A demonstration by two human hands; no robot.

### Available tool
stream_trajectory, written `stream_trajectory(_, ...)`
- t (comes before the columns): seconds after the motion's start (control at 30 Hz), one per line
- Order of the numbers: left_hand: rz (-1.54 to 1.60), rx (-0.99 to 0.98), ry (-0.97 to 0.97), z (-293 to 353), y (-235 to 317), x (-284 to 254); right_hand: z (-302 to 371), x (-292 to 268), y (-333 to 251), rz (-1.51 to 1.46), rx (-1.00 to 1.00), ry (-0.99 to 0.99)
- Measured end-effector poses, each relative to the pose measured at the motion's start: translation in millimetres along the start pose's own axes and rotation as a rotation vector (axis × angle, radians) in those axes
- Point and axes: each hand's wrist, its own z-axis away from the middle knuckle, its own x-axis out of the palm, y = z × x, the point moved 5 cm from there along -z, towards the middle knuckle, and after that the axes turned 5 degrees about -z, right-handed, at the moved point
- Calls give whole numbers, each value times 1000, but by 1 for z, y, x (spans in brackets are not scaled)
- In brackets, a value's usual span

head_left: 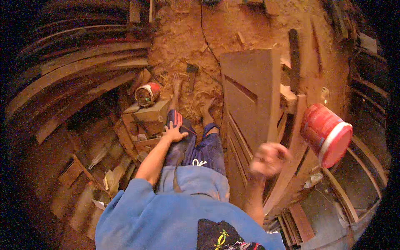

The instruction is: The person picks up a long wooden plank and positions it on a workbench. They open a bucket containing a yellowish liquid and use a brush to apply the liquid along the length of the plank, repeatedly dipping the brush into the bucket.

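door (246, 89) on the person's right: brown wood, broad flat face, long recessed panels, squared edge, its long axis running forward, away from the body. left hand (174, 133) here, fingers spread wide, palm on the dark cloth trousers (183, 148). right hand (271, 159), a blur, fingers curled beside the door; can't tell whether it grips anything. round red bucket (327, 135) further right, rough earthen floor (183, 37) ahead.

My shirt (162, 210) is blue, my navy trousers (214, 151) carry red stripes (178, 118) on the left; the door (253, 114) is brown, the right bucket (318, 125) red, white-banded
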Motion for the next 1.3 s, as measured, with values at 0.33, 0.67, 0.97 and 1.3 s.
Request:
stream_trajectory(0.33,68,-102,589,-85,9,-99,-51,-194,476,1283,630,-497)
stream_trajectory(0.67,285,-87,701,-118,-31,-165,-195,-291,763,2030,485,-671)
stream_trajectory(0.97,382,66,730,-144,-40,-189,-222,-301,814,2269,-247,-886)
stream_trajectory(1.3,300,7,643,-124,-41,-164,-172,-59,672,1229,148,-798)
